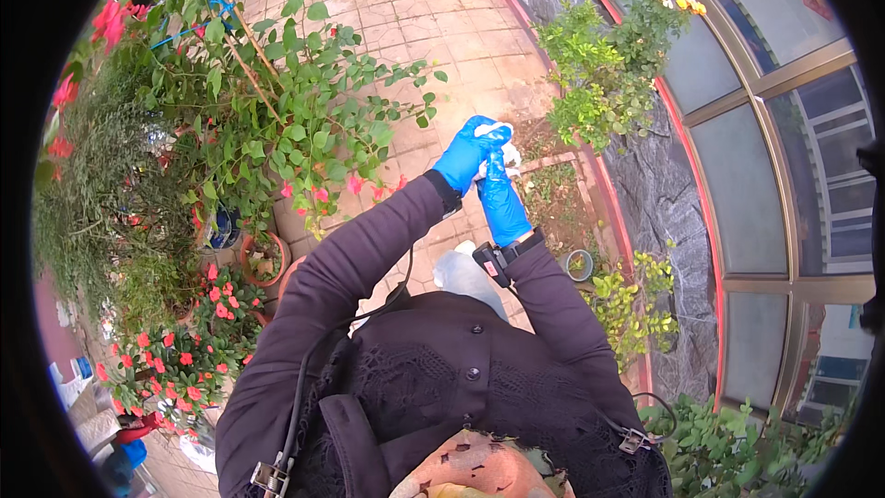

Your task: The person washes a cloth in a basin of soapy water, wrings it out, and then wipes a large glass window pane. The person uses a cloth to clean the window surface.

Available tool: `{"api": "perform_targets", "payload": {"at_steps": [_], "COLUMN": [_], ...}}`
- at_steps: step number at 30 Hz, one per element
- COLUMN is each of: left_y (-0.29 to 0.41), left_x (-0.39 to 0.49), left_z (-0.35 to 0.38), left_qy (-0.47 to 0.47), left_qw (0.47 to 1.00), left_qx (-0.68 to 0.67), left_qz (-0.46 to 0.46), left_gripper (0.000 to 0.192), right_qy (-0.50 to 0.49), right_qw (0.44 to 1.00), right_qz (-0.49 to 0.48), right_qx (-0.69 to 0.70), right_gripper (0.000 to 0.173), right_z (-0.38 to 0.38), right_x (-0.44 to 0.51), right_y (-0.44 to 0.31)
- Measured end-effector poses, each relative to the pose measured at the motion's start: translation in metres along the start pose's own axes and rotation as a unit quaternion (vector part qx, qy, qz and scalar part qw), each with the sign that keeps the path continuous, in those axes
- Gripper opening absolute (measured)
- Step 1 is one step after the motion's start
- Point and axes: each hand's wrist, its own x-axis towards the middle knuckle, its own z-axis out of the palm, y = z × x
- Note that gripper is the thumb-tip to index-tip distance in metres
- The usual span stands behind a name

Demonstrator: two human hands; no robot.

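Note:
Both hands wear blue gloves and meet in front of the body, above the paved path. My left hand (470,152) is closed around part of a white, soft-looking material (492,128), which shows between its fingers. Touching it from the right, my right hand (499,197) points upward, its fingers against the same material. More of the white stuff (510,158) sticks out beside the right fingers. Whether it is cloth, paper or foam I cannot tell. The fingertips of both hands partly hide one another.
Leafy potted plants with pink flowers (321,195) crowd the left, with a terracotta pot (265,259) below. A brick-edged soil bed (553,200), a grey pot (578,265) and a shrub (584,72) lie right, before a red-edged stone ledge (664,173) and windows.

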Motion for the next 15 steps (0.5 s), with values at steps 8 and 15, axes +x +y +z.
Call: {"api": "perform_targets", "payload": {"at_steps": [8,15], "left_y": [0.008,0.037], "left_x": [0.125,0.200], "left_z": [0.060,0.056], "left_qy": [0.038,0.048], "left_qw": [0.993,0.993], "left_qx": [0.066,-0.002], "left_qz": [0.091,0.105], "left_gripper": [0.015,0.018], "right_qy": [0.053,-0.020], "right_qw": [0.999,0.997], "right_qz": [0.005,-0.067], "right_qx": [0.005,0.030], "right_gripper": [0.035,0.040], "right_z": [-0.071,-0.098], "right_x": [0.082,0.163], "right_y": [-0.070,-0.118]}}
